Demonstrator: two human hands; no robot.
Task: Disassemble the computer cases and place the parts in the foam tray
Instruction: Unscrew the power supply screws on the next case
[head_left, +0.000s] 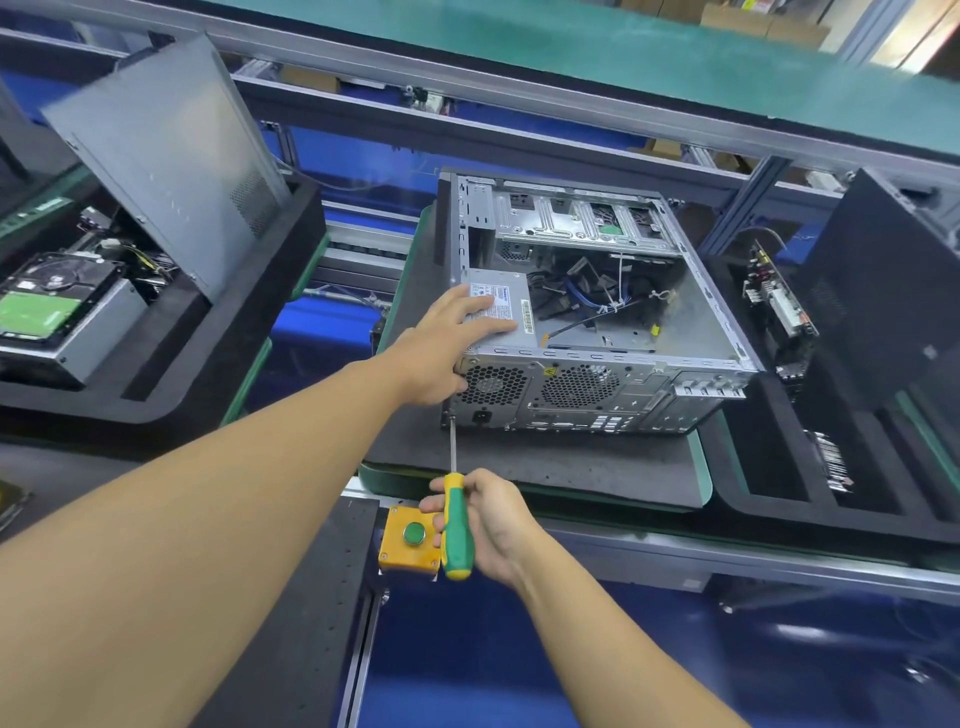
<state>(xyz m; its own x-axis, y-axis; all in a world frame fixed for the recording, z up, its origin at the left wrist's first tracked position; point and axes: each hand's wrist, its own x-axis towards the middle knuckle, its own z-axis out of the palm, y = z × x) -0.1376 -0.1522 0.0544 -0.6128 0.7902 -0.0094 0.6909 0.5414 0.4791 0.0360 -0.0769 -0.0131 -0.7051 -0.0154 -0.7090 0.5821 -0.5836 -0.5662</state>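
Case work, as I see it through the head camera: the computer case (597, 374) lies on its side with the open face up, on a grey mat (545, 462) on the line. It sits toward the mat's far edge, its rear panel of fan grilles and ports facing me. The near strip of the mat is bare.

My left hand (447, 353) reaches in over the case's near left corner. Its fingers lie straight and flat on top of the grey power supply (511, 317), which sits inside that corner, and the thumb hangs down over the rear panel. It clasps nothing. My right hand (493, 525) is curled round the green and yellow handle of a screwdriver (457, 530), held just off the mat's near edge. The shaft points away from me, and its tip meets the rear panel at the lower left corner, below my left hand.

Loose cables (587, 296) lie inside the case beside the power supply.

Left of the mat, a black foam tray (171, 353) holds a hard drive (47, 296) and a grey side panel (161, 156) leaning upright. Right of the mat, a second foam tray (769, 467) holds a circuit board (779, 301) on edge and a black panel (883, 291). A yellow button box (410, 540) sits on the frame rail beside my right hand.
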